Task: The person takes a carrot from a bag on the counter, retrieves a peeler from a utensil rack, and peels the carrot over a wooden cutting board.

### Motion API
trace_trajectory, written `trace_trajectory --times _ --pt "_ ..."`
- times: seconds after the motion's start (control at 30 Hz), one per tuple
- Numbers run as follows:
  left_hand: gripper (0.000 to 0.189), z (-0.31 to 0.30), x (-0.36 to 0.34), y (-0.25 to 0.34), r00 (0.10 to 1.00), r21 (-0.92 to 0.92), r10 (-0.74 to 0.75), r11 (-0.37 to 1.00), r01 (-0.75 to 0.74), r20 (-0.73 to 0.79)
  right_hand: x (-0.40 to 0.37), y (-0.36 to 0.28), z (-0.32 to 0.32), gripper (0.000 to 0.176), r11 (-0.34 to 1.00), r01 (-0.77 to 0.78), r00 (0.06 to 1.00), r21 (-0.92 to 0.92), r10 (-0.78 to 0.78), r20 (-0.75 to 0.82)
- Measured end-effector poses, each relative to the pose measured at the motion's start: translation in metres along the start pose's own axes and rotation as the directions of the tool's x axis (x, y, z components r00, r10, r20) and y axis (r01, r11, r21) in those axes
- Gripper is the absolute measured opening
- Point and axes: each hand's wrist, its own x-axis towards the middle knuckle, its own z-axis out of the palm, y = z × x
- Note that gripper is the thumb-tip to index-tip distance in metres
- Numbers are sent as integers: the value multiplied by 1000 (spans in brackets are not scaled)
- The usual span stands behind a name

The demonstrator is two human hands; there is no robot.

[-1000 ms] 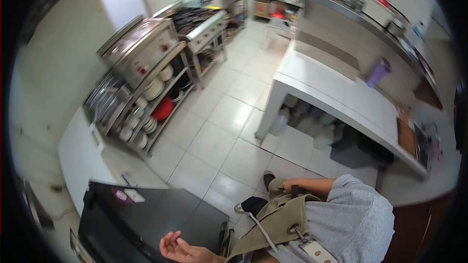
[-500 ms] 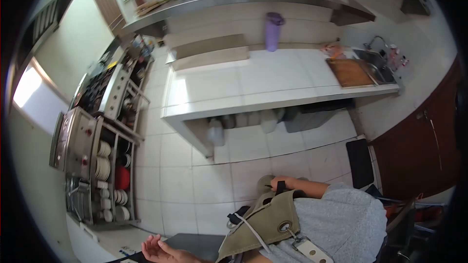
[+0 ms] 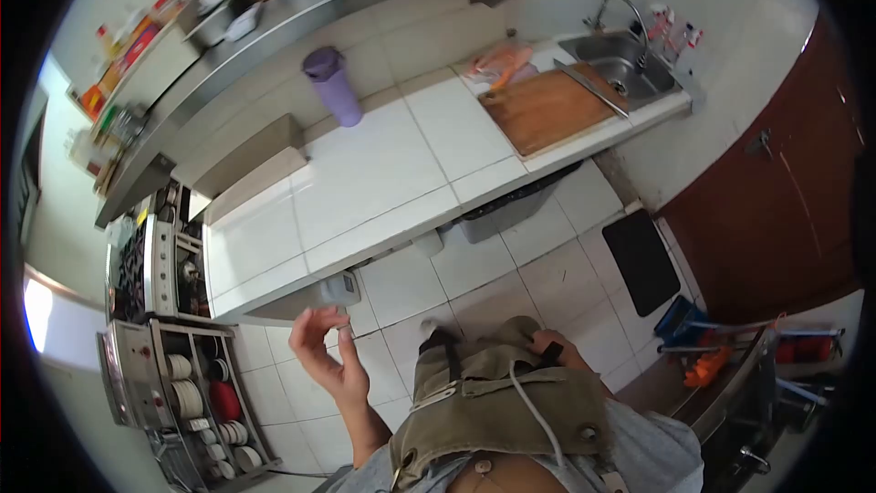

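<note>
The tiled counter point(image 3: 383, 164) lies ahead, on the far side of both your hands, its long axis running from near left to far right. Your left hand point(image 3: 330, 367) is the nearer one to its near edge and shows just below that edge; you appear to be short of it, though the depth is hard to judge. A pale container point(image 3: 339, 288) sits low under the counter, just beyond your left fingertips in the view.

That left arm rises from the near side with the palm turned inward, fingers half curled and thumb spread away from them; you have nothing visible in that grip. Your right hand point(image 3: 545, 339) hangs low beside the olive apron point(image 3: 474, 420), a dark wristband point(image 3: 551, 353) behind it. Its fingers are hidden, so you cannot tell whether that grip is spread or closed, or touching the cloth.

Far to the right, a knife point(image 3: 593, 89) lies across the wooden cutting board point(image 3: 543, 110), beside the sink point(image 3: 616, 64).
</note>
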Motion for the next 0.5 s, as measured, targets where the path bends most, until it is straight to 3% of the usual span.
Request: trace_trajectory --times 0.03,0.1,0.2,0.33,0.43,0.5 --pt "44 19 8 -4 999 -12 -17 1000 18 48 -1 12 2 38 1000 -12 1000 23 12 17" --pt "43 57 22 -11 996 -46 -41 998 45 80 1 35 -3 36 987 -124 984 99 135 -114" --pt "33 117 42 -27 967 -8 -83 996 87 243 21 81 -12 36 948 -189 969 256 223 -107" --pt "27 208 81 -58 906 53 -92 996 77 413 42 115 -81 39 902 -190 963 388 248 -104" --pt "28 300 109 -125 890 163 -169 981 109 424 60 134 -147 45 834 -200 918 514 342 -199" --pt "34 368 126 -172 856 202 -227 968 148 464 64 146 -185 48 874 -144 738 464 407 -538"
